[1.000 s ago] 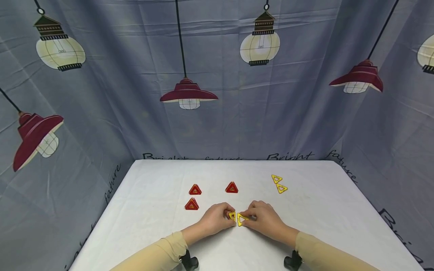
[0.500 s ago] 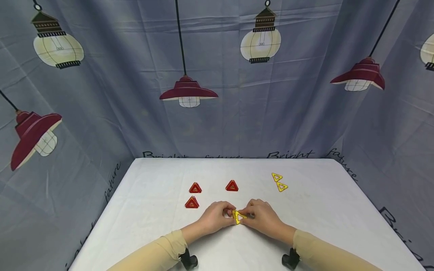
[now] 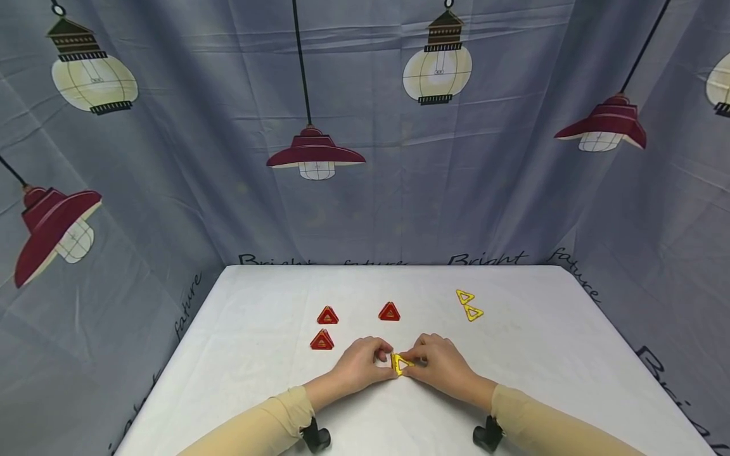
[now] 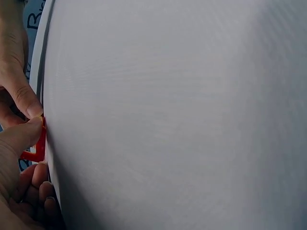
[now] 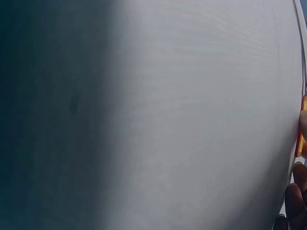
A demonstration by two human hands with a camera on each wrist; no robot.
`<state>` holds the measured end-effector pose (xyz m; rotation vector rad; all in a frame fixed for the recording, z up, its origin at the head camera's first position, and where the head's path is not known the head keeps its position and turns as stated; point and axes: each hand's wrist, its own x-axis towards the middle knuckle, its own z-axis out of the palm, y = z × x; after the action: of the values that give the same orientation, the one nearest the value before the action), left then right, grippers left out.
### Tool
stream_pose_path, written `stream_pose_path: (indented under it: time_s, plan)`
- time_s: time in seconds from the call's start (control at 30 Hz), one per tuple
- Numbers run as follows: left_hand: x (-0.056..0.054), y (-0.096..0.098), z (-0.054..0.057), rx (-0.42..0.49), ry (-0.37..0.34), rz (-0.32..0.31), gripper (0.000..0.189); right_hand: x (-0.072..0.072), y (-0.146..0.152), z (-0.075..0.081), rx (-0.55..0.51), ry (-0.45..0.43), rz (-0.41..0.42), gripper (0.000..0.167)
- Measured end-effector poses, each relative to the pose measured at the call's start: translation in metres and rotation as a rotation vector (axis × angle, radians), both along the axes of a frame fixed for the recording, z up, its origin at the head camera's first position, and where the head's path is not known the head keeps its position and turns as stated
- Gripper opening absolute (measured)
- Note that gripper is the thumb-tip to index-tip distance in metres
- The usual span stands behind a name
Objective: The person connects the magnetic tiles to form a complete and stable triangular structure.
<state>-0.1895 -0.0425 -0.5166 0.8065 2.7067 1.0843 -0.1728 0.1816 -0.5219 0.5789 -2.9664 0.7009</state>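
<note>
Both hands meet over the near middle of the white table. Between their fingertips is a small yellow triangular frame (image 3: 402, 364), its open middle facing up. A red layer of it shows in the left wrist view, so the triangle (image 4: 40, 146) appears two-coloured. My left hand (image 3: 358, 367) pinches its left end with the thumb and index finger, the other fingers curled below. From the other side, my right hand (image 3: 441, 367) pinches the right corner. At the right wrist view's edge, a yellow and red strip of the triangle (image 5: 298, 148) shows beside fingertips.
Three red triangles lie farther back: one upper left (image 3: 327, 315), one just below it (image 3: 322, 340), and one near the middle (image 3: 390, 311). Two yellow triangle frames (image 3: 473, 313) touch corners at the back right. A lamp-printed curtain (image 3: 365, 215) hangs behind the table (image 3: 256, 329).
The hands held separate yellow triangles with a small gap one second ago. The right hand's triangle moved left against the left one, and they now sit together between the fingertips.
</note>
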Motion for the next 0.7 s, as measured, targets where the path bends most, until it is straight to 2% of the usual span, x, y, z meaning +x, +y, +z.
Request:
stream_pose_path:
  time_s: [0.17,0.47,0.7]
  plan:
    - [-0.0008,0.0008,-0.0007,-0.02,0.028,0.002,0.035,0.0004,-0.0007,0.001,0.004,0.0,-0.002,0.028]
    - [-0.0007,-0.0002,0.0016,-0.05,0.024,-0.018,0.033,0.0016,-0.0022,0.0029,0.009,-0.001,-0.012,0.03]
    - [0.0004,0.0004,0.0012,-0.09,0.059,-0.018,0.033,0.0009,0.0026,0.005,-0.008,-0.013,0.037,0.03]
